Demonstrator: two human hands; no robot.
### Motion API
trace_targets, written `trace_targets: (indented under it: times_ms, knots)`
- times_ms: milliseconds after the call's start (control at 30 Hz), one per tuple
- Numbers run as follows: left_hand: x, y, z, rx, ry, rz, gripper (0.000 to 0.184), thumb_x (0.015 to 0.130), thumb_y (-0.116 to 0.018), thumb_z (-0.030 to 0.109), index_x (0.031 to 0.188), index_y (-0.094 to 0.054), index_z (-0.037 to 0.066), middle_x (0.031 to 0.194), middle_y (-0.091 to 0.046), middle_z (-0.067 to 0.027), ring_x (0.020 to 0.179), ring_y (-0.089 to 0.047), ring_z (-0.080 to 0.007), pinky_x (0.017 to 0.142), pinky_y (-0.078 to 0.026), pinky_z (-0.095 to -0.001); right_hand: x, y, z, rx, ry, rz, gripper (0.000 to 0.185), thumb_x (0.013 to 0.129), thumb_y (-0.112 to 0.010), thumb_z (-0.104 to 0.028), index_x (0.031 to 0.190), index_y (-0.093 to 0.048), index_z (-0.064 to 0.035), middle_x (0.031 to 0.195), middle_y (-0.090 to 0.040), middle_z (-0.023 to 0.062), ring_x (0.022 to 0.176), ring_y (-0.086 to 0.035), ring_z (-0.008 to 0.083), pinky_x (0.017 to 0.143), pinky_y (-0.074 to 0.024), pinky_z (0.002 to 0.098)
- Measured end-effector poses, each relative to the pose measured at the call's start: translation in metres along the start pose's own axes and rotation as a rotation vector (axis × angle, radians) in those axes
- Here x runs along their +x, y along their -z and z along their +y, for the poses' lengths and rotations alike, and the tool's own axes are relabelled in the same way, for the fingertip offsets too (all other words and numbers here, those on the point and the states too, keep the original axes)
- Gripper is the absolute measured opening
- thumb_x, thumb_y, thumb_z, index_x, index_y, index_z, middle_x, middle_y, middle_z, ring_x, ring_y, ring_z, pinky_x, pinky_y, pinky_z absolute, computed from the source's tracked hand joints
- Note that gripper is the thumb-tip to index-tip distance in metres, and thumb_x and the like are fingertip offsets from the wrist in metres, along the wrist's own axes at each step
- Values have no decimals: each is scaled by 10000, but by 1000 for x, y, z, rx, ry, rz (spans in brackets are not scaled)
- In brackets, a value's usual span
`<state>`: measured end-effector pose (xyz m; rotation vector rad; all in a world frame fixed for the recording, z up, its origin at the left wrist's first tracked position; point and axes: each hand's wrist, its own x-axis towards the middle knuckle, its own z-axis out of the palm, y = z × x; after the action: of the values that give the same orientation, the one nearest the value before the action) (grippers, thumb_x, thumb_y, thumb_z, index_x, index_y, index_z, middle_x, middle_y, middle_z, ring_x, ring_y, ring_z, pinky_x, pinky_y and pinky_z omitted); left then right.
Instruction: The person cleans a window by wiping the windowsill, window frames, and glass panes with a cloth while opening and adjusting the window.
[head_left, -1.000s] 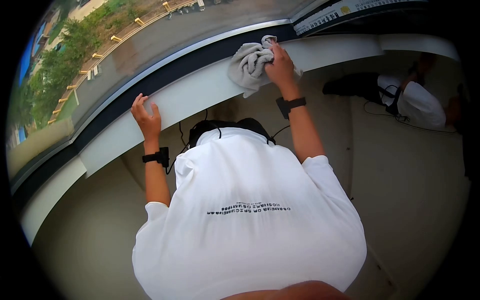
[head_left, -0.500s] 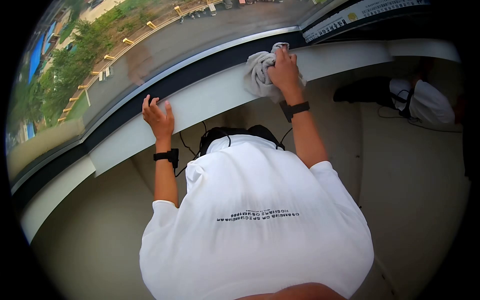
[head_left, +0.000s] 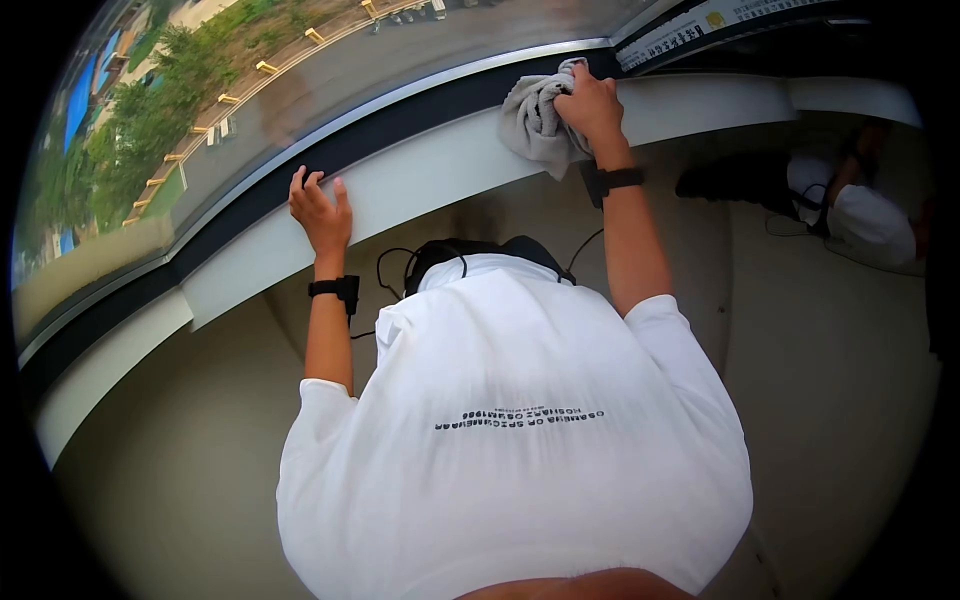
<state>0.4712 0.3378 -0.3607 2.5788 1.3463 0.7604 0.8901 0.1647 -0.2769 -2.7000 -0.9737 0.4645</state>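
Observation:
My right hand (head_left: 592,105) grips a crumpled grey cloth (head_left: 538,122) against the dark window frame and the pale sill below it. Part of the cloth hangs over the sill. Its fingers are wrapped into the fabric, so the fingertips are partly hidden. To the left, my left hand (head_left: 320,213) rests on the white sill (head_left: 420,168), with fingers apart and bent a little, holding nothing. Its fingertips reach the dark frame strip (head_left: 365,148).
Beyond the window glass (head_left: 330,80) lie a road and greenery far below. A printed sign strip (head_left: 720,28) runs along the upper right. Another person's arm and white-clothed knee (head_left: 868,215) show at the right. Thin black cables (head_left: 388,270) hang near my legs.
My right hand and the cloth have shifted slightly up and to the right along the frame. My left hand stays on the sill. The view has tilted a little.

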Motion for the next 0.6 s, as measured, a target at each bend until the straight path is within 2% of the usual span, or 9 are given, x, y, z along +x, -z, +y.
trace_targets:
  times_ms: [167, 267, 333, 400, 467, 533, 567, 600]
  knots:
    - [0, 0, -4, 3, 2, 6, 344, 991, -610, 323, 1237, -543, 90, 1453, -459, -157, 1365, -419, -365, 1132, -310, -522, -26, -31, -42, 78, 237, -47, 630, 772, -621, -229, 1394, -583, -137, 1185, -702, 174, 1130, -600, 399, 935, -538, 520]
    - [0, -1, -5, -14, 4, 6, 344, 989, -611, 321, 1236, -542, 92, 1453, -458, -157, 1363, -420, -368, 1135, -309, -524, -11, -15, -10, 97, 219, 46, 494, 773, -629, -186, 1262, -615, -119, 1121, -712, 167, 1116, -592, 422, 916, -537, 545]
    - [1, 2, 0, -23, 14, 2, 344, 987, -612, 322, 1235, -542, 94, 1455, -456, -156, 1363, -420, -369, 1137, -308, -526, 5, 0, 18, 29, 107, 53, 522, 783, -656, -215, 1298, -611, -145, 1227, -716, 111, 1158, -589, 426, 934, -531, 542]
    - [0, 2, 3, -2, 17, 8, 349, 985, -614, 321, 1238, -540, 94, 1457, -454, -156, 1365, -419, -370, 1137, -309, -525, 16, 6, 37, 33, 54, 94, 500, 780, -650, -253, 1270, -626, -161, 1212, -724, 137, 1137, -607, 442, 947, -527, 542]
    - [-3, 4, 3, 3, 9, 9, 353, 984, -614, 321, 1243, -537, 94, 1460, -449, -155, 1375, -409, -371, 1137, -309, -524, 22, 8, 25, 28, 30, 0, 487, 781, -635, -286, 1238, -642, -117, 1199, -724, 164, 1111, -617, 457, 949, -528, 539]
    - [0, 5, 4, -15, -10, 11, 357, 985, -611, 322, 1249, -534, 95, 1465, -442, -153, 1393, -392, -375, 1139, -307, -525, 17, -4, -3, 33, 69, 6, 475, 783, -626, -297, 1205, -651, -79, 1183, -722, 190, 1100, -619, 472, 941, -529, 547]
    - [0, 9, 8, 12, -55, 17, 377, 976, -630, 303, 1270, -534, 88, 1439, -481, -174, 1379, -434, -368, 1136, -324, -506, 13, -10, -21, 37, 82, 13, 472, 784, -621, -302, 1188, -656, -60, 1175, -721, 203, 1095, -620, 479, 937, -530, 551]
    - [3, 13, 16, -113, -86, -43, 397, 969, -645, 299, 1281, -534, 79, 1417, -504, -183, 1363, -457, -366, 1129, -342, -499, 4, -11, -41, 79, 114, 9, 458, 786, -613, -290, 1155, -661, -23, 1169, -712, 233, 1080, -621, 499, 924, -532, 572]
